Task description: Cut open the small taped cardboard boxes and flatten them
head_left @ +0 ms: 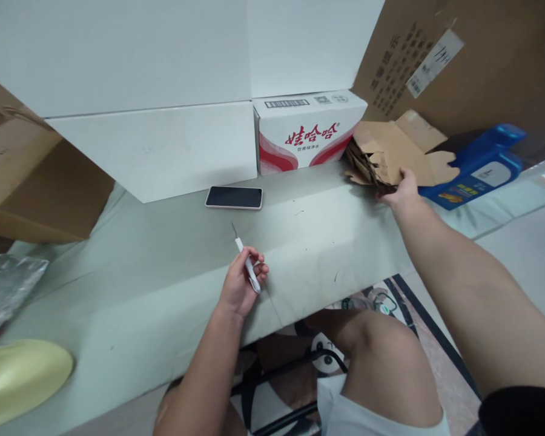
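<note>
My left hand (243,275) is closed around a slim white utility knife (249,269), whose thin dark blade points away from me toward the phone. At the right, my right hand (402,189) grips the near edge of a stack of torn, flattened cardboard pieces (399,148), thumb on top and fingers underneath, partly hidden. The stack lies against the red and white carton (311,133). Between the hands and farther back, a smartphone (234,197) rests flat with a dark screen.
Blue bottles (481,172) stand right of the cardboard, before a large brown box (490,66). White boxes (163,145) line the back. On the left are an open cardboard box (40,175), a clear plastic package (9,287) and a yellow rounded object (27,378). A pale cloth (163,290) covers the table.
</note>
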Motion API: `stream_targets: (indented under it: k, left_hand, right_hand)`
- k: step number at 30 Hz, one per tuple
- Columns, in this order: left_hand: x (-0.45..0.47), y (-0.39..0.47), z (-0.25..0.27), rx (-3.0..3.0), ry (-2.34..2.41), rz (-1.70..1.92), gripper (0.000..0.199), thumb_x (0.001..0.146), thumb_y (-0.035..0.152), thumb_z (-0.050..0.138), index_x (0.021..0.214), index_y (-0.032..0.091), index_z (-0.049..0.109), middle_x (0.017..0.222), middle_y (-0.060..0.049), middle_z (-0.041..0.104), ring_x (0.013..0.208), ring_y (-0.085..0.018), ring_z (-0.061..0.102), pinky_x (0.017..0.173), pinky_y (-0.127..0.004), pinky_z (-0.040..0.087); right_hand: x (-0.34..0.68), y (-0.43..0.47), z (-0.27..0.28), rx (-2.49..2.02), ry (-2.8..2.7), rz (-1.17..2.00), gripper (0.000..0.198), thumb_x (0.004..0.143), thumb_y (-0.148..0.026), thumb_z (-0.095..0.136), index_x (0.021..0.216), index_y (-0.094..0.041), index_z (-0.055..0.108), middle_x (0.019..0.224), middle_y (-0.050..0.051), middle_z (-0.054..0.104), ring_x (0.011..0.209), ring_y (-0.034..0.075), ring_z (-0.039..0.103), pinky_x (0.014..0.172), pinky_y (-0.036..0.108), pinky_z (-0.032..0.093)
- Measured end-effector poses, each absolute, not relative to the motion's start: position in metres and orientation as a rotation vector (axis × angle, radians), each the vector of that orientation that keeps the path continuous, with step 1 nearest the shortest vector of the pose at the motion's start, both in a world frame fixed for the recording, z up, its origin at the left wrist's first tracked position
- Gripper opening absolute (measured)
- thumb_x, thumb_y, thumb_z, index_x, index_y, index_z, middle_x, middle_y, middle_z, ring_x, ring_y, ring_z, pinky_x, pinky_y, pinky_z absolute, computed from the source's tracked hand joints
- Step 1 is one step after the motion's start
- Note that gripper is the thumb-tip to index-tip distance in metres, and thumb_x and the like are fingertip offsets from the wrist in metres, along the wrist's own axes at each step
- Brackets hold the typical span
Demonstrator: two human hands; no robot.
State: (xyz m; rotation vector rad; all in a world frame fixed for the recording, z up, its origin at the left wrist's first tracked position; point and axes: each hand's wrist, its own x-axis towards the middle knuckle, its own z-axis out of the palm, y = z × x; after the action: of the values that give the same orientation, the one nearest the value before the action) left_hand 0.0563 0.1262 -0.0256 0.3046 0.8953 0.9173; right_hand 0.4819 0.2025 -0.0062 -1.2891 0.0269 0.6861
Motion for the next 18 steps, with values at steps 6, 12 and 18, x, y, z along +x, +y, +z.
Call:
stream_targets:
  k: [6,12,18]
  left_hand:
    - [0.054,0.127,-0.026,0.282,0.904,0.936,0.02,0.089,0.029,0.063,0.076,0.017,0.055,0.064,0.002,0.06,0.047,-0.009,0.06,0.043,-0.016,0.047]
    - [0.056,0.13,-0.025,0.291,0.899,0.925,0.02,0.087,0.03,0.066,0.076,0.017,0.056,0.064,0.002,0.06,0.048,-0.009,0.061,0.044,-0.016,0.048]
    - [0.057,0.128,-0.024,0.303,0.901,0.929,0.021,0.087,0.029,0.067,0.075,0.017,0.055,0.063,0.002,0.06,0.047,-0.009,0.06,0.043,-0.016,0.047]
  right_hand:
    - [0.465,0.207,-0.005,-1.186,0.061,0.736,0.024,0.096,-0.03,0.039,0.089,-0.018,0.058,0.076,0.002,0.066,0.079,0.017,0.065,0.08,0.038,0.055]
    - [0.46,0.21,0.006,-1.151,0.062,0.689,0.027,0.091,-0.013,0.034,0.091,-0.015,0.061,0.071,0.003,0.065,0.072,0.015,0.064,0.076,0.033,0.058]
    - [0.456,0.196,0.025,-1.214,0.051,0.611,0.02,0.086,-0.01,0.039,0.094,-0.017,0.057,0.076,0.001,0.065,0.072,0.014,0.065,0.072,0.036,0.059]
